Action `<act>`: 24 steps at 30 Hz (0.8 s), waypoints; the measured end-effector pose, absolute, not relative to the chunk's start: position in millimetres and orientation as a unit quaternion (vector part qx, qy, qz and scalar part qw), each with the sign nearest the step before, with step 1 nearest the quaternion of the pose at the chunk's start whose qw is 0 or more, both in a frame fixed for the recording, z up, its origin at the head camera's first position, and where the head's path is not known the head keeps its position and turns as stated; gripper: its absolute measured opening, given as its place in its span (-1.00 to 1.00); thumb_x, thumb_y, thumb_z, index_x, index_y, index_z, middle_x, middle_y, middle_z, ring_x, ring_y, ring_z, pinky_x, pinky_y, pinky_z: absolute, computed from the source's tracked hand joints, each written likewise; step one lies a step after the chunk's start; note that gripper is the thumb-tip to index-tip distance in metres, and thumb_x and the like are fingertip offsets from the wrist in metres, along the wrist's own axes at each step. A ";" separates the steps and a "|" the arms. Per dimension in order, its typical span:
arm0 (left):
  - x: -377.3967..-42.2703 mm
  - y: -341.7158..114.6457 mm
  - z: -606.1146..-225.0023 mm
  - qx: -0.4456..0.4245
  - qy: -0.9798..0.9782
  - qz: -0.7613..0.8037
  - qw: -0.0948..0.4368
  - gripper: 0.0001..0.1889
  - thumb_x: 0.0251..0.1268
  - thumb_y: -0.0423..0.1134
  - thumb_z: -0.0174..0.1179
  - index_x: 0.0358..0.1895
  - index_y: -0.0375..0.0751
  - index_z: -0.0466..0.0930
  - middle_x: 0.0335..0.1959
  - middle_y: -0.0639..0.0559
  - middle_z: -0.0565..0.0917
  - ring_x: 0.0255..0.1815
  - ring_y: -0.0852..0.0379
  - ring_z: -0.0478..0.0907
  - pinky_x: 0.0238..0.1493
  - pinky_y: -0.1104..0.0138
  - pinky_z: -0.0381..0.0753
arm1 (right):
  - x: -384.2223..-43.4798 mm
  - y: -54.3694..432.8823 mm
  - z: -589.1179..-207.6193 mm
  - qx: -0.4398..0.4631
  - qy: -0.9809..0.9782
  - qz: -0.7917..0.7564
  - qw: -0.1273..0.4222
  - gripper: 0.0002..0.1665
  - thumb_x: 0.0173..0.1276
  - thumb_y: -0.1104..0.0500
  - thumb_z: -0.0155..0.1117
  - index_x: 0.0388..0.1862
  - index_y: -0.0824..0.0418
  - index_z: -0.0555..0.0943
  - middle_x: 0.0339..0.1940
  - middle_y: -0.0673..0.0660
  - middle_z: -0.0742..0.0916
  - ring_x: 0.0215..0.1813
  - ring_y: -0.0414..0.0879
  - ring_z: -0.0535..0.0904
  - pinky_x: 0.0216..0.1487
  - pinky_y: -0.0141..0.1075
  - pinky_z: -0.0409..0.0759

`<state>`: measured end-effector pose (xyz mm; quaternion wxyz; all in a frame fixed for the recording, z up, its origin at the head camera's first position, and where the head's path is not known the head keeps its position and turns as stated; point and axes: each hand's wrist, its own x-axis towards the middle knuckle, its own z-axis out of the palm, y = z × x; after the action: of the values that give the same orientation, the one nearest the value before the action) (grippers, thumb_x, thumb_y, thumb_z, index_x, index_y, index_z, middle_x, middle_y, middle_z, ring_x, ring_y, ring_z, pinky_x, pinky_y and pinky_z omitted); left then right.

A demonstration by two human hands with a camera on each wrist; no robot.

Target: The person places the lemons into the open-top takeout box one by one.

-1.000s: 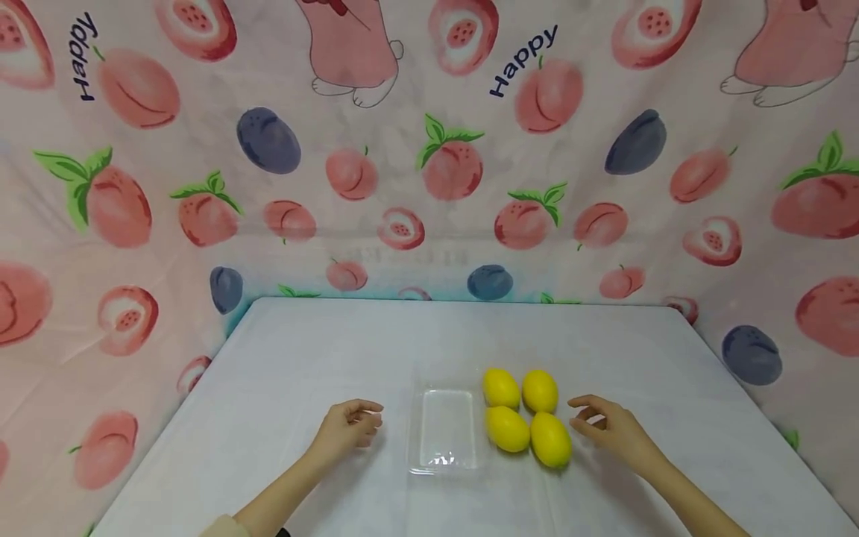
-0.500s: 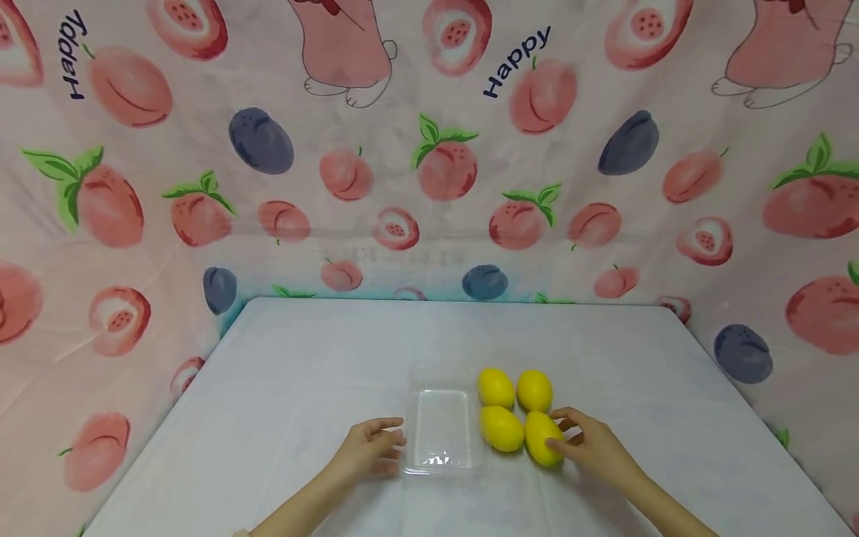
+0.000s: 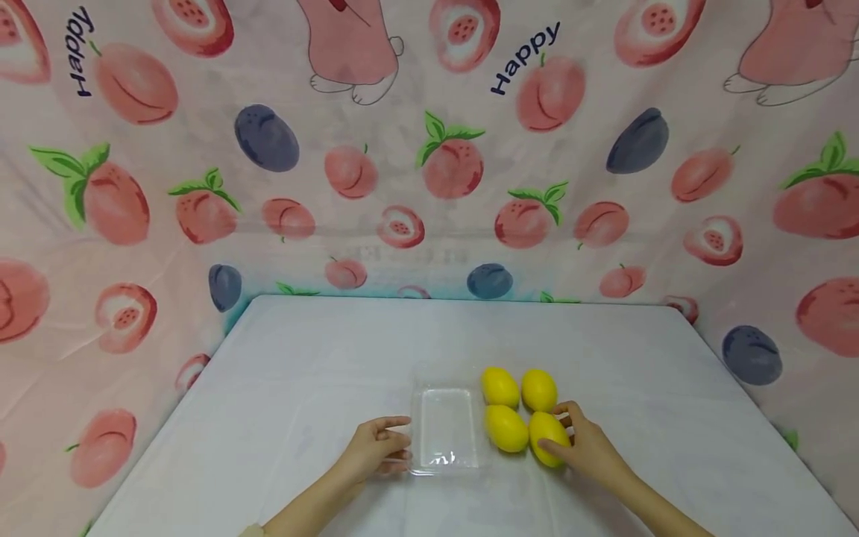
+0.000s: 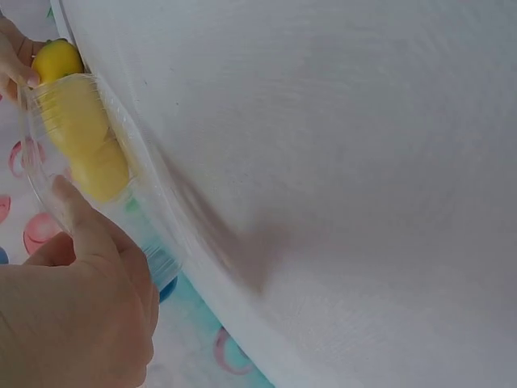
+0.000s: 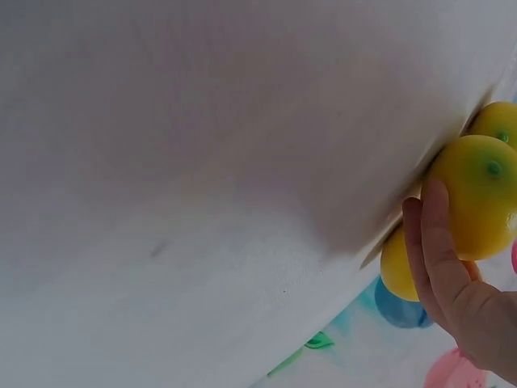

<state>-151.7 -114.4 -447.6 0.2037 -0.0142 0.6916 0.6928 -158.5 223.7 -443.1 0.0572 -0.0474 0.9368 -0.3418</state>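
Note:
A clear plastic box [image 3: 446, 429] lies on the white table, with several yellow lemons [image 3: 506, 429] grouped just to its right. At the box's left side, my left hand [image 3: 376, 446] touches the edge with fairly straight fingers; the left wrist view shows its thumb [image 4: 77, 210] by the clear rim. My right hand [image 3: 593, 444] has thumb and fingers around the front right lemon [image 3: 546, 436], which still rests on the table among the others. In the right wrist view, fingers [image 5: 440, 242] lie along that lemon's side [image 5: 481, 202]. The box holds no lemon.
The white-covered table [image 3: 322, 343] stretches beyond both hands. A fruit-printed cloth [image 3: 403, 149] hangs behind it and along both sides.
My left hand has moved right to the box's left edge. My right hand has moved left to the front right lemon and taken hold of it. Box and lemons stay in place.

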 end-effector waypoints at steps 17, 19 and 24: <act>-151.7 -110.9 -446.4 -0.038 0.676 0.705 0.212 -0.48 0.25 -0.45 0.12 0.27 -0.49 0.26 -0.36 0.05 0.58 -0.42 0.24 0.57 -0.29 0.37 0.73 | -158.8 226.0 -437.0 -0.028 0.936 -0.344 0.068 -0.34 0.15 0.06 0.39 0.15 0.33 0.38 -0.01 0.37 0.61 -0.16 0.04 0.61 -0.18 -0.10 0.67; -151.6 -110.8 -446.2 -0.037 0.677 0.704 0.211 -0.48 0.25 -0.45 0.12 0.27 -0.49 0.25 -0.36 0.04 0.58 -0.42 0.23 0.57 -0.29 0.37 0.72 | -158.9 226.1 -433.9 -0.026 0.935 -0.347 0.069 -0.33 0.16 0.05 0.38 0.16 0.32 0.38 0.00 0.38 0.61 -0.17 0.02 0.61 -0.19 -0.11 0.67; -151.1 -110.4 -445.8 -0.031 0.677 0.704 0.212 -0.48 0.25 -0.46 0.11 0.28 -0.49 0.24 -0.35 0.04 0.58 -0.41 0.23 0.57 -0.29 0.38 0.72 | -160.3 228.4 -424.2 -0.025 0.933 -0.355 0.062 -0.34 0.18 0.04 0.36 0.16 0.30 0.36 0.02 0.38 0.59 -0.19 -0.01 0.59 -0.22 -0.15 0.66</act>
<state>-151.1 -110.4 -445.8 0.2118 -0.0309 0.6772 0.7040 -160.3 228.4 -424.2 0.0616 -0.0246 0.9326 -0.3548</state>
